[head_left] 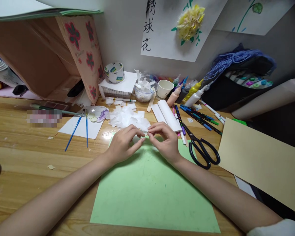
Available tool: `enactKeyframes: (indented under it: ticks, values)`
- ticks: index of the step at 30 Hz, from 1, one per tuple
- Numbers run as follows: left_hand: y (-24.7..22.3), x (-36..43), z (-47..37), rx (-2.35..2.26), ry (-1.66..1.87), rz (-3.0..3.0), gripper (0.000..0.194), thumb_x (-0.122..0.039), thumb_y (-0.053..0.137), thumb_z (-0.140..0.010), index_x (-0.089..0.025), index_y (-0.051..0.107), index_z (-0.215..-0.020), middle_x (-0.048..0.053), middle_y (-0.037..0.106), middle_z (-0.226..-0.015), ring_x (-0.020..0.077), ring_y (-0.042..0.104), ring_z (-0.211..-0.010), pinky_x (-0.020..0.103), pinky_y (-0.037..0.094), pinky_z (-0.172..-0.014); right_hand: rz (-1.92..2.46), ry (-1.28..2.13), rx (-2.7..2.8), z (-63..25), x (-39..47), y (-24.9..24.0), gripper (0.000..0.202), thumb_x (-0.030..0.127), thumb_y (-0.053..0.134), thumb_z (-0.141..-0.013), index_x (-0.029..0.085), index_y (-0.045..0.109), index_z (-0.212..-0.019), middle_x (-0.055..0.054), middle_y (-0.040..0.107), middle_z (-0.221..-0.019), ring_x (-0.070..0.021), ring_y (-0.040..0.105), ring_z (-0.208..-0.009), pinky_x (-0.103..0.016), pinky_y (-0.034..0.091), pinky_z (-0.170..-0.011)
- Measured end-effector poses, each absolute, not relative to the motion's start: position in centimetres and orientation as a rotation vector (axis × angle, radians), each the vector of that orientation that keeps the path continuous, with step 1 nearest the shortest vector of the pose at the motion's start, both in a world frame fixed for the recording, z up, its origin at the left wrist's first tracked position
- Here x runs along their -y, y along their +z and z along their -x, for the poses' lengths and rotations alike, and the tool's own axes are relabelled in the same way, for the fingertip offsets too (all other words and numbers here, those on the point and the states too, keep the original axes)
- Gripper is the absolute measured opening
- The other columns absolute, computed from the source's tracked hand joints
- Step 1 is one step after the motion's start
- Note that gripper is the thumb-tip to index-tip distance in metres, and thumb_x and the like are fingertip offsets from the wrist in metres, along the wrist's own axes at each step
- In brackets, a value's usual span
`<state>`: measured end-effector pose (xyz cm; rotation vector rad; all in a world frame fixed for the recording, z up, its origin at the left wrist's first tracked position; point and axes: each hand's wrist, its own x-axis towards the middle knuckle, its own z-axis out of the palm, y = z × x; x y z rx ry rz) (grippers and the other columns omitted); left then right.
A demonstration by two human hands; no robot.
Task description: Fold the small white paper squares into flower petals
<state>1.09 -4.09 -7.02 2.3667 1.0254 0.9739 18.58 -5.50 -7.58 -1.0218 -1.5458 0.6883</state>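
Both hands meet over the top edge of a light green sheet (154, 190) on the wooden table. My left hand (126, 142) has its thumb and fingers bent toward each other; what lies between them is too small to tell. My right hand (164, 141) is closed in a pinch at a tiny white bit, its fingertips close to the left ones. Just beyond the hands lies a pile of torn white paper pieces (125, 115). A folded white paper roll (168, 114) rests behind my right hand.
Black-handled scissors (204, 150) and pens (199, 116) lie right of the sheet. Behind stand a bowl of scraps (145, 93), a paper cup (164, 89) and paint bottles (193, 95). Brushes (87, 131) lie left, a beige board (263, 164) right.
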Motion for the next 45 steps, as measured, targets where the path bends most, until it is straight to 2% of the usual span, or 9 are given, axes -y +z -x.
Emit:
enactKeyframes:
  ticks: [3, 10, 17, 25, 36, 40, 45]
  values:
    - [-6.87, 3.97, -0.97, -1.039, 0.942, -2.203, 0.018, -0.03, 0.049, -0.088, -0.016, 0.061, -0.088, 0.0, 0.06, -0.072, 0.0085, 0.046, -0.056, 0.022, 0.037, -0.057, 0.979, 0.618, 1.615, -18.62, 5.53, -7.67, 0.01, 0.011, 0.062, -0.076, 0.021, 0.062, -0.08, -0.005, 0.063, -0.087, -0.0172, 0.062, -0.084, -0.032, 0.053, -0.071]
    - [-6.11, 3.74, -0.73, -0.961, 0.749, -1.933, 0.036, -0.033, 0.044, -0.089, -0.013, 0.061, -0.064, -0.002, 0.058, -0.055, 0.0065, 0.041, -0.047, 0.019, 0.031, -0.049, 0.933, 0.543, 1.723, -18.58, 5.51, -7.69, 0.012, 0.009, 0.062, -0.075, 0.02, 0.062, -0.079, -0.005, 0.066, -0.085, -0.0172, 0.064, -0.083, -0.033, 0.051, -0.074]
    - [-6.31, 3.69, -0.59, -0.948, 0.753, -1.947, 0.039, -0.028, 0.042, -0.089, -0.013, 0.061, -0.059, -0.002, 0.058, -0.052, 0.0061, 0.041, -0.045, 0.019, 0.03, -0.049, 0.892, 0.489, 1.805, -18.41, 5.62, -7.64, 0.012, 0.009, 0.06, -0.076, 0.021, 0.061, -0.079, -0.005, 0.068, -0.084, -0.0177, 0.065, -0.082, -0.034, 0.052, -0.073]
    - [-6.46, 3.73, -0.6, -0.922, 0.767, -1.942, 0.032, -0.028, 0.045, -0.088, -0.013, 0.063, -0.066, -0.003, 0.058, -0.05, 0.0055, 0.041, -0.043, 0.017, 0.029, -0.045, 0.828, 0.403, 1.89, -18.46, 5.63, -8.06, 0.016, 0.006, 0.061, -0.075, 0.02, 0.059, -0.081, -0.006, 0.069, -0.087, -0.0173, 0.064, -0.081, -0.033, 0.051, -0.071]
    - [-6.44, 3.71, -0.77, -0.964, 0.768, -1.964, 0.034, -0.023, 0.045, -0.086, -0.013, 0.06, -0.057, -0.003, 0.056, -0.048, 0.005, 0.04, -0.042, 0.017, 0.029, -0.045, 0.819, 0.389, 1.925, -18.49, 5.65, -8.1, 0.017, 0.004, 0.06, -0.075, 0.02, 0.059, -0.082, -0.007, 0.069, -0.087, -0.0171, 0.063, -0.081, -0.033, 0.051, -0.071]
    - [-6.7, 3.66, -0.91, -1.017, 0.785, -2.014, 0.034, -0.022, 0.045, -0.083, -0.013, 0.056, -0.053, -0.004, 0.05, -0.045, 0.0044, 0.037, -0.042, 0.017, 0.027, -0.045, 0.84, 0.456, 1.908, -18.39, 5.68, -7.97, 0.014, 0.008, 0.059, -0.076, 0.02, 0.059, -0.082, -0.006, 0.067, -0.087, -0.0173, 0.063, -0.084, -0.033, 0.052, -0.074]
    - [-7.09, 3.71, -1.0, -1.103, 0.815, -2.121, 0.03, -0.022, 0.047, -0.08, -0.013, 0.049, -0.051, -0.007, 0.037, -0.044, 0.0042, 0.031, -0.044, 0.018, 0.025, -0.046, 0.964, 0.733, 1.814, -18.32, 5.64, -7.73, 0.013, 0.017, 0.061, -0.077, 0.02, 0.058, -0.089, -0.004, 0.063, -0.085, -0.0152, 0.061, -0.078, -0.028, 0.054, -0.068]
